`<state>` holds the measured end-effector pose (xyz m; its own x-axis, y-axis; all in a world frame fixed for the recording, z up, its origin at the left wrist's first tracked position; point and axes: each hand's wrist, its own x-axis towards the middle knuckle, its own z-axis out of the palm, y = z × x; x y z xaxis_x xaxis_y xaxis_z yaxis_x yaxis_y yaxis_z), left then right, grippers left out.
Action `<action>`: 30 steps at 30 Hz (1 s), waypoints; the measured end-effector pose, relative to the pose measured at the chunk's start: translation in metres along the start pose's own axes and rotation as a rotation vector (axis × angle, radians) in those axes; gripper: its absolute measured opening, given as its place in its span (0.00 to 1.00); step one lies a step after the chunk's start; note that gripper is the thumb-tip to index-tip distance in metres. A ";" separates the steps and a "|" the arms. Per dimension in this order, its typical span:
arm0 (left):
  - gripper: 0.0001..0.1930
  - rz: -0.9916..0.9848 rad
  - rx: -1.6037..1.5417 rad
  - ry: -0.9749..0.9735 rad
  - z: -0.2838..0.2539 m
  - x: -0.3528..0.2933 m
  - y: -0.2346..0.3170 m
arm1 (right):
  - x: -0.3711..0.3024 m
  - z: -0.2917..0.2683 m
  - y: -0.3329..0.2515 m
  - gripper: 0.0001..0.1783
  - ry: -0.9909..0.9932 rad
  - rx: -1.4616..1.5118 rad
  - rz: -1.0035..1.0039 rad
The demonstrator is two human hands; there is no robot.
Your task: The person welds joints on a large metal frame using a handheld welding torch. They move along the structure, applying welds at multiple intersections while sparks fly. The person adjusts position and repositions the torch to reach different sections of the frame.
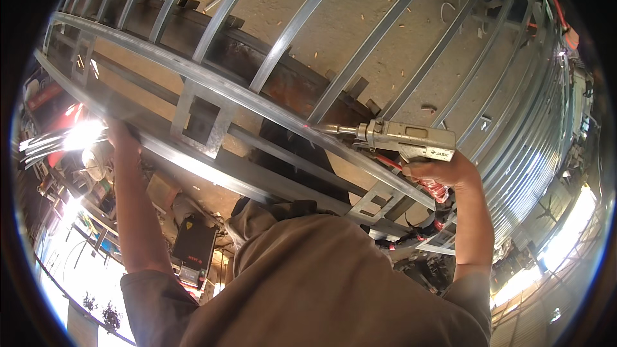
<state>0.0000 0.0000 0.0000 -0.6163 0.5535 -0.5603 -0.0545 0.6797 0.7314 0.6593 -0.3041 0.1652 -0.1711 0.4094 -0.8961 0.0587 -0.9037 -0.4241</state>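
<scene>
My right hand (pixel 440 172) is closed round the grip of a silver-grey hand-held laser welding gun (pixel 411 138). The gun's narrow nozzle points left, its tip close to the upper steel rail (pixel 257 99), with a small red dot on the metal there. Whether tip and rail touch, I cannot tell. Farther left, my left hand (pixel 123 136) is closed on the near steel rail (pixel 193 166), its fingers partly hidden and beside a strong glare. Both rails belong to one long frame, with cut-out steel plates (pixel 222 122) joining them and parallel bars (pixel 302 26) running away from me.
Under the frame lies a rusty beam (pixel 283 83) on a floor littered with small scraps. A red-wrapped cable (pixel 434 189) hangs from the gun along the frame's right part. A dark box-shaped machine (pixel 194 242) stands at lower left, near clutter and bright daylight.
</scene>
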 end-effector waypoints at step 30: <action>0.21 0.586 2.366 0.191 0.006 -0.038 -0.063 | 0.010 0.000 -0.006 0.31 -0.009 -0.028 -0.012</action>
<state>0.0313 -0.0614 -0.0274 -0.2802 0.8598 -0.4268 0.5675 -0.2102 -0.7960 0.6571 -0.2948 0.1589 -0.1806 0.4187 -0.8900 0.0838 -0.8950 -0.4381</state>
